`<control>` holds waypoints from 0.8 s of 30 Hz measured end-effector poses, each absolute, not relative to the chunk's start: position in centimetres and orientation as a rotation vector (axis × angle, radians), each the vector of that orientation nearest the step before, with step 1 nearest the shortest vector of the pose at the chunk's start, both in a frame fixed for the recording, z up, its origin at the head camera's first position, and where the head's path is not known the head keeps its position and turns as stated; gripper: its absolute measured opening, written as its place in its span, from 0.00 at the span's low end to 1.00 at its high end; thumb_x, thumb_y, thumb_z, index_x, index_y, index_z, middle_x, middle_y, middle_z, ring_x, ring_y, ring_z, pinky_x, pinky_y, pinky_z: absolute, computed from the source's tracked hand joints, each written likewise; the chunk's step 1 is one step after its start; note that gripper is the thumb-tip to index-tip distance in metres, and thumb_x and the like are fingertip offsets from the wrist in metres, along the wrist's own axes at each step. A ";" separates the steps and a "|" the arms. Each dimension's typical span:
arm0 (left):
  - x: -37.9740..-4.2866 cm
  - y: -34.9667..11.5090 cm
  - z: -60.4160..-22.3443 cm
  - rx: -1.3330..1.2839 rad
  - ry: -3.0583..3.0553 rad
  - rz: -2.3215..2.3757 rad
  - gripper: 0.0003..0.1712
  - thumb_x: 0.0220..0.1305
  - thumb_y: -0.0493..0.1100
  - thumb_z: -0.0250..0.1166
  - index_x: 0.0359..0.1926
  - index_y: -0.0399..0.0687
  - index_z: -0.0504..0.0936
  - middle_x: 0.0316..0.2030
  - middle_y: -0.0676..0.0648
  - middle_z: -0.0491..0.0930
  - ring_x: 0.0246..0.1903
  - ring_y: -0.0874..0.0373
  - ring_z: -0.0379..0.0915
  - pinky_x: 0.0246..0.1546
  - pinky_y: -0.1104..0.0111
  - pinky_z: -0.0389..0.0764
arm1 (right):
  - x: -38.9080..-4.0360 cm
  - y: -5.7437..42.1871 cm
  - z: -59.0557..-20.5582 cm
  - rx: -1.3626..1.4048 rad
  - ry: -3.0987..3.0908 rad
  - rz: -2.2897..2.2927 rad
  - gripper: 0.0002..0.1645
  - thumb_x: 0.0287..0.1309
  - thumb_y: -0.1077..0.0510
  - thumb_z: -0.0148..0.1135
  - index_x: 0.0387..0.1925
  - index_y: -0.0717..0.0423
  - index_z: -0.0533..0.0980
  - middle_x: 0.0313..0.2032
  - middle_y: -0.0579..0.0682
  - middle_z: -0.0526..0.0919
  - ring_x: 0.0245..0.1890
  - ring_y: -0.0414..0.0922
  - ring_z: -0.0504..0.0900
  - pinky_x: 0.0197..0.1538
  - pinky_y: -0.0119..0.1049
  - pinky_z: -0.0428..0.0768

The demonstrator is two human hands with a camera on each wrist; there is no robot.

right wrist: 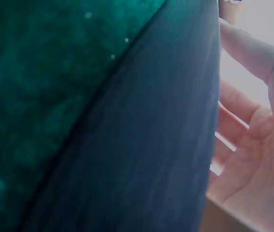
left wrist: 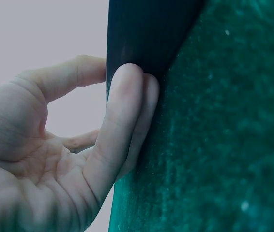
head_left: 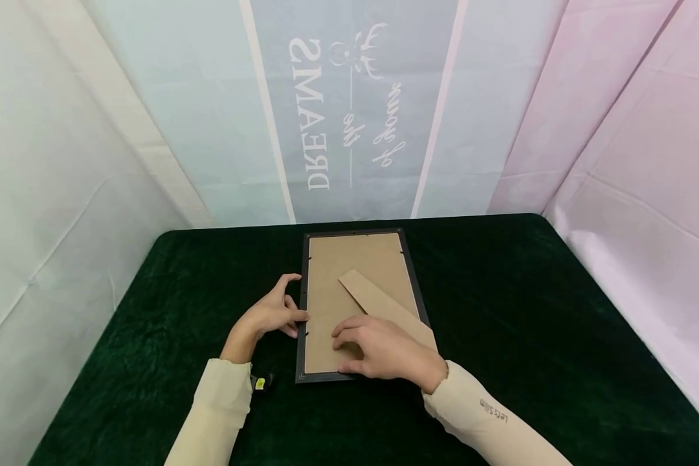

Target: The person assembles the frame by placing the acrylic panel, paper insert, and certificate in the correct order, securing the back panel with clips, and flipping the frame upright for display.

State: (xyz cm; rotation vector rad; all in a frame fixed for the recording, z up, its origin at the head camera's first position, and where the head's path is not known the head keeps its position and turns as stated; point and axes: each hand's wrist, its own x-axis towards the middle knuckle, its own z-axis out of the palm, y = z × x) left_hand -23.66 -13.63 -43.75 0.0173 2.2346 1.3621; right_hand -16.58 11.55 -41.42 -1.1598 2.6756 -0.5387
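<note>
A dark picture frame [head_left: 416, 278] lies face down, its tan backing board [head_left: 326, 259] upward. On the board a tan easel leg [head_left: 378, 301] slants from the middle to the lower right edge. At the frame's left side my left hand [head_left: 275, 310] grips the edge, thumb over the top and two fingers against the outer side in the left wrist view. My right hand [head_left: 378, 346] is over the lower part of the board, fingers bent and fingertips at its surface, thumb at the bottom edge. It covers part of the easel leg.
The frame rests on a table with a dark green velvet cloth [head_left: 518, 310]. Small dark tabs [head_left: 309, 258] stick out along the frame's inner edge. Behind the table hangs a pale blue printed curtain [head_left: 355, 116], with pale fabric at both sides.
</note>
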 end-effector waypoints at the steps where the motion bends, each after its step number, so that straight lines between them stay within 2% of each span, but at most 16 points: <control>1: -23.7 -13.6 -43.7 0.019 2.234 1.362 0.50 0.62 0.37 0.68 0.75 0.60 0.47 0.34 0.40 0.79 0.24 0.53 0.81 0.27 0.64 0.86 | -16.6 11.5 -41.4 -1.160 2.676 -0.541 0.19 0.59 0.41 0.69 0.48 0.42 0.84 0.58 0.41 0.81 0.57 0.38 0.80 0.61 0.37 0.79; 5: -23.7 -13.7 -43.7 0.020 2.235 1.357 0.50 0.62 0.37 0.68 0.75 0.60 0.47 0.33 0.40 0.79 0.24 0.53 0.81 0.27 0.64 0.86 | -16.7 11.5 -41.5 -1.167 2.686 -0.532 0.19 0.58 0.39 0.68 0.48 0.40 0.84 0.57 0.39 0.82 0.58 0.37 0.79 0.65 0.41 0.75; 8: -23.7 -13.6 -43.7 0.015 2.238 1.349 0.50 0.63 0.37 0.68 0.75 0.60 0.47 0.33 0.41 0.79 0.24 0.53 0.81 0.27 0.64 0.86 | -16.6 11.5 -41.5 -1.158 2.686 -0.530 0.19 0.58 0.39 0.68 0.48 0.40 0.84 0.57 0.39 0.82 0.60 0.39 0.78 0.71 0.53 0.68; 12: -23.8 -13.6 -43.6 0.017 2.242 1.351 0.50 0.62 0.37 0.69 0.75 0.60 0.47 0.33 0.41 0.80 0.23 0.53 0.82 0.27 0.64 0.86 | -16.6 11.5 -41.5 -1.125 2.670 -0.556 0.19 0.59 0.40 0.68 0.49 0.40 0.83 0.58 0.40 0.81 0.62 0.40 0.77 0.70 0.68 0.61; 24: -23.8 -13.7 -43.8 0.016 2.240 1.354 0.50 0.62 0.37 0.69 0.75 0.60 0.47 0.33 0.41 0.79 0.24 0.53 0.82 0.27 0.64 0.86 | -16.7 11.6 -41.5 -1.151 2.664 -0.532 0.24 0.61 0.38 0.66 0.55 0.42 0.82 0.60 0.42 0.80 0.63 0.41 0.76 0.70 0.66 0.63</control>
